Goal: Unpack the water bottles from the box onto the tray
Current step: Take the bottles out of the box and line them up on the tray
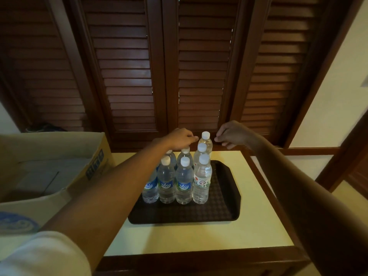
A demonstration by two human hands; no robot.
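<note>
A white sleeve (45,255) covers the near end of the left arm, whose left hand (180,139) rests loosely curled, gripping nothing, atop the back bottles. The right hand (231,135) hovers just beside the rearmost bottle (205,138), fingers pinched together, empty. The water bottles (184,182) stand upright in rows on the dark tray (225,196); the cardboard box (65,176) sits open to the left.
</note>
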